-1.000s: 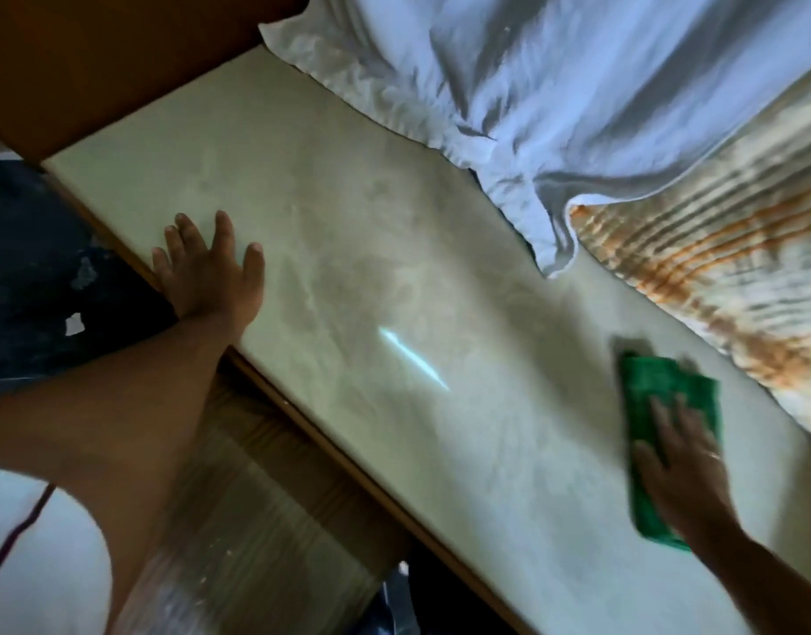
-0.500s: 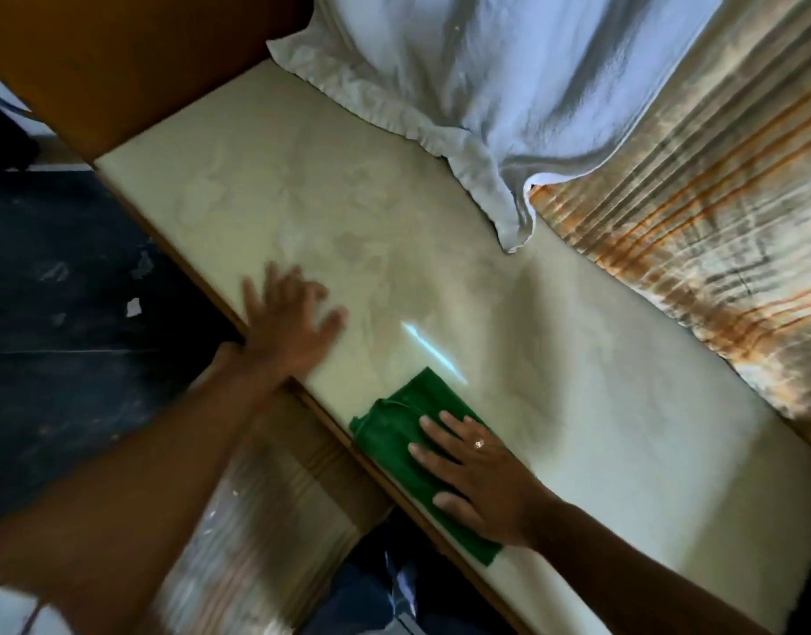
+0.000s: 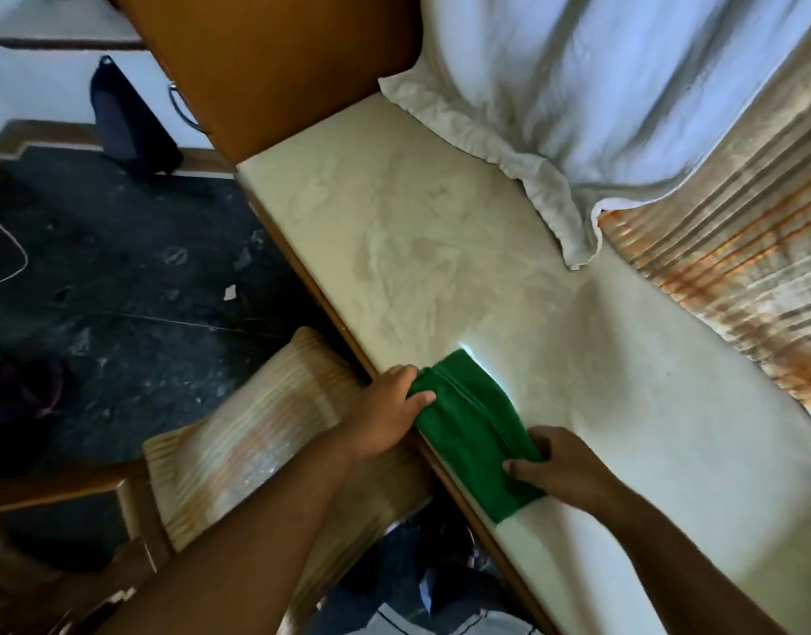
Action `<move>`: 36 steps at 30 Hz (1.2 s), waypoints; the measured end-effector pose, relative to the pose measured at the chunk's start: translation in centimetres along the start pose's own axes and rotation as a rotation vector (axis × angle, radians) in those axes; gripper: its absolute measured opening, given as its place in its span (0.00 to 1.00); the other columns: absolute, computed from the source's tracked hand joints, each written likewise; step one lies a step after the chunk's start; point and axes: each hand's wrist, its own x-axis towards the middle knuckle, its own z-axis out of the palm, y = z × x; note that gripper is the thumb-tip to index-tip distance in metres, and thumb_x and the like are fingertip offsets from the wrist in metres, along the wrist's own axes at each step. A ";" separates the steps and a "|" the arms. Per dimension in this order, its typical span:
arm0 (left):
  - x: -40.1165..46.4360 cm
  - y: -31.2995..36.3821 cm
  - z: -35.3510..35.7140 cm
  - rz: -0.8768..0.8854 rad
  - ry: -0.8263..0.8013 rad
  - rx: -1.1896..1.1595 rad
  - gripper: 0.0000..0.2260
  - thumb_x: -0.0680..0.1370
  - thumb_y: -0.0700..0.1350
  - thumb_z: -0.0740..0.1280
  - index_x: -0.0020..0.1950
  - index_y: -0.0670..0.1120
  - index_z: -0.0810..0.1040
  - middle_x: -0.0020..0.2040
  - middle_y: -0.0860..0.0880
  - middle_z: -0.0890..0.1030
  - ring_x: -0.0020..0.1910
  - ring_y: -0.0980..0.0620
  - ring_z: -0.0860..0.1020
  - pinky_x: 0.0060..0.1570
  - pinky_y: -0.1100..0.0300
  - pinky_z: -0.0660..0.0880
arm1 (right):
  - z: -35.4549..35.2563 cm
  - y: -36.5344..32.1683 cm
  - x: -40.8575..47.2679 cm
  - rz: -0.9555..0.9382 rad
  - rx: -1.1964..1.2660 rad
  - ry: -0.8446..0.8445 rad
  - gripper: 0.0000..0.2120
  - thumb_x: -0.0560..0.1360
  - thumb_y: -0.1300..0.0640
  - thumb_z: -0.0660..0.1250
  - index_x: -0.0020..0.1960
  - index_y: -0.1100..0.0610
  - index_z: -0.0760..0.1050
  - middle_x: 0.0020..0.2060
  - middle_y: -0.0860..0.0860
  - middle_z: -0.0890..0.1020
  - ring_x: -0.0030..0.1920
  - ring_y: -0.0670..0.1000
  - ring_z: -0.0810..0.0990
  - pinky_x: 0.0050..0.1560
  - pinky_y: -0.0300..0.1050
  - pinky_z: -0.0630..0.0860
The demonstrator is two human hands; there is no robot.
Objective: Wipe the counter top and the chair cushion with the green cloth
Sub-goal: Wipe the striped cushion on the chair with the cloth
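The green cloth lies folded at the near edge of the pale marbled counter top. My left hand pinches its left end, thumb on top. My right hand grips its right end, fingers curled over the fabric. Left of the counter edge and lower down sits the striped chair cushion on a wooden chair frame; my left forearm crosses over it.
A white curtain and a striped orange curtain drape onto the counter's far side. An orange-brown cabinet stands at the counter's far left end. The dark floor holds scraps and a dark object by the wall.
My right hand dragged the cloth from the counter's right side to its near edge. My left hand left the counter surface and took hold of the cloth's left end. The view shifted left.
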 end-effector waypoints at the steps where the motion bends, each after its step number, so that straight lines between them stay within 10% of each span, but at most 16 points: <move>1: -1.0 -0.7 -1.0 -0.033 0.005 -0.188 0.17 0.81 0.50 0.64 0.64 0.40 0.74 0.60 0.42 0.79 0.62 0.43 0.77 0.59 0.49 0.74 | 0.0 -0.8 0.0 -0.082 0.111 0.029 0.07 0.69 0.57 0.76 0.41 0.58 0.79 0.35 0.53 0.83 0.37 0.54 0.83 0.39 0.53 0.79; 8: -12.1 -12.5 -2.9 -0.346 -0.081 -1.132 0.18 0.76 0.35 0.69 0.66 0.41 0.75 0.63 0.41 0.81 0.61 0.44 0.80 0.61 0.50 0.77 | 10.1 -6.1 -0.1 -0.067 0.946 -0.012 0.17 0.68 0.61 0.74 0.56 0.60 0.79 0.50 0.61 0.85 0.50 0.63 0.85 0.46 0.54 0.84; 16: -21.1 -29.0 6.9 -0.953 0.110 -1.332 0.24 0.75 0.30 0.69 0.71 0.39 0.71 0.58 0.40 0.83 0.54 0.42 0.83 0.56 0.47 0.79 | 27.8 -4.7 6.2 0.240 0.191 -0.286 0.14 0.72 0.68 0.73 0.57 0.64 0.79 0.45 0.55 0.86 0.43 0.52 0.85 0.39 0.41 0.81; 21: -13.0 -36.3 4.5 -0.768 0.304 -1.420 0.23 0.78 0.29 0.64 0.72 0.43 0.71 0.67 0.41 0.77 0.64 0.42 0.77 0.65 0.40 0.73 | 31.6 -5.9 15.6 0.304 0.392 -0.131 0.14 0.75 0.67 0.69 0.60 0.62 0.78 0.54 0.61 0.84 0.52 0.60 0.84 0.53 0.54 0.80; 25: -6.1 -43.3 -0.2 -0.655 0.530 -1.695 0.15 0.80 0.34 0.60 0.63 0.48 0.75 0.56 0.47 0.83 0.52 0.47 0.82 0.45 0.51 0.82 | 31.9 -6.0 21.8 0.304 0.210 -0.059 0.17 0.75 0.66 0.69 0.64 0.63 0.75 0.56 0.59 0.82 0.56 0.59 0.81 0.57 0.55 0.79; 28: -3.7 -48.9 -1.7 -0.588 0.761 -1.069 0.07 0.81 0.39 0.63 0.57 0.45 0.77 0.50 0.44 0.83 0.47 0.47 0.80 0.47 0.54 0.78 | 32.9 -5.7 24.8 -0.116 -0.622 -0.019 0.26 0.73 0.63 0.71 0.69 0.60 0.69 0.58 0.55 0.76 0.54 0.53 0.76 0.52 0.37 0.71; 32: -3.4 -57.0 -0.3 -0.440 0.465 0.230 0.25 0.81 0.58 0.58 0.74 0.46 0.68 0.70 0.41 0.74 0.67 0.41 0.73 0.67 0.46 0.66 | 36.4 -6.4 28.7 -0.496 -1.006 -0.057 0.36 0.77 0.46 0.66 0.79 0.53 0.54 0.78 0.57 0.58 0.77 0.61 0.58 0.71 0.60 0.63; 36: -3.4 -61.8 -0.3 -0.422 0.381 0.203 0.27 0.81 0.62 0.53 0.72 0.45 0.70 0.61 0.36 0.80 0.58 0.37 0.79 0.54 0.49 0.73 | 40.8 -6.1 32.0 -0.598 -1.273 -0.153 0.36 0.79 0.34 0.50 0.80 0.51 0.52 0.80 0.59 0.52 0.78 0.67 0.50 0.74 0.63 0.54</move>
